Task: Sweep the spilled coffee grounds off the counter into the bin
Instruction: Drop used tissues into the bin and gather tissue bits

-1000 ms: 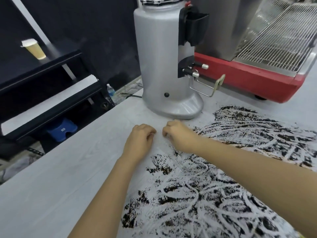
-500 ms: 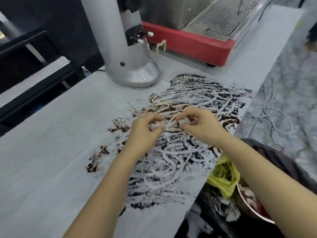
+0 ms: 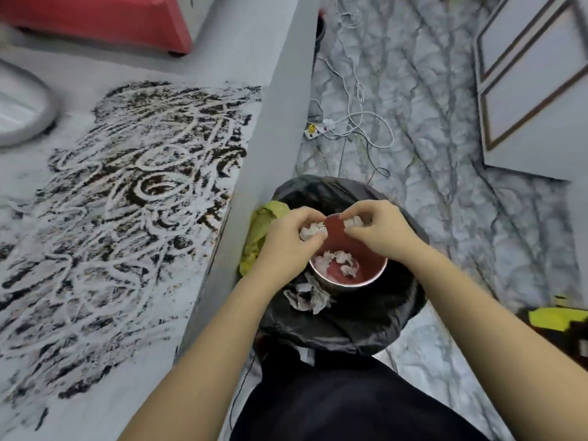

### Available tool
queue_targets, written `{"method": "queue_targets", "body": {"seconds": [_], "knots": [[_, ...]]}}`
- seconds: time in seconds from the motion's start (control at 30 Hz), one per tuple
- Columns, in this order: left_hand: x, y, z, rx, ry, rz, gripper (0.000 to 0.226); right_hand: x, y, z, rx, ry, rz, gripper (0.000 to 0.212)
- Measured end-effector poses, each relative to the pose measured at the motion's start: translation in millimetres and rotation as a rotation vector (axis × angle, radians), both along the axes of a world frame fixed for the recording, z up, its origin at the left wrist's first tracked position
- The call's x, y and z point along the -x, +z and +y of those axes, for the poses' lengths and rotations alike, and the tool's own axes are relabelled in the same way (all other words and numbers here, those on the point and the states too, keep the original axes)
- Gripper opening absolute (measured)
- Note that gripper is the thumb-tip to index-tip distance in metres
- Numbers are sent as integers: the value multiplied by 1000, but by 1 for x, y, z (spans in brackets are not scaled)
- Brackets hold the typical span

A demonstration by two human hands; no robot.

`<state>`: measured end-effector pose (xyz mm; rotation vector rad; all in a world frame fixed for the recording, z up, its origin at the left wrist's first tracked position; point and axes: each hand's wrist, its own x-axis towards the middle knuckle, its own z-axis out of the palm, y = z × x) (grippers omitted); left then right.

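Nearest us, our two forearms reach out over the bin [image 3: 334, 329], a black-lined one standing on the floor just beside the counter [image 3: 273, 100] edge; our left hand [image 3: 286, 246] is closed around a small whitish wad [image 3: 313, 231] and our right hand [image 3: 378, 230] pinches a second wad [image 3: 353, 221], both held above a round metal bowl [image 3: 366, 272] with a red inside that sits in the bin, with more pale scraps [image 3: 334, 261] lying in it and others on the liner beside it, and a yellow-green bag [image 3: 264, 230] tucked at the bin's counter side. We judge this to be the dropping step: what we picked off the counter is about to go into the bin. The next move calls for both hands to open so the wads fall inside the liner, then a return to the counter, because the real work is untouched. Further out to our left, the coffee grounds [image 3: 133, 198] lie smeared across most of the counter in dark swirls and finger tracks, reaching right up to the edge nearest the bin. Beyond them sit the grey base of the grinder [image 3: 22, 113] and the red machine [image 3: 95, 20], and white cables [image 3: 356, 122] trail on the marbled floor. Half a second ago our hands were pressed together over the middle of the spill, gathering the wad; now they have swung off the counter to the bin, while the smear looks much the same
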<state>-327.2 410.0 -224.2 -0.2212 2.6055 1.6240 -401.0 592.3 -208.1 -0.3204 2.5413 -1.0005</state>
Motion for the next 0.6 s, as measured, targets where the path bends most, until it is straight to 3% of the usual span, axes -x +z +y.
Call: {"method": "queue_targets", "body": {"seconds": [0.23,0.43,0.6], "knots": [[28,-89,70,224,-157,-239,34,3,-76,45,-147,-24,-153,24],[29,-136,96,226,-242,-461,61,4,-117,49,-284,256,-315,44],[18,-155,97,240,-255,-496,72,3,-115,57,-342,409,-410,55]]}}
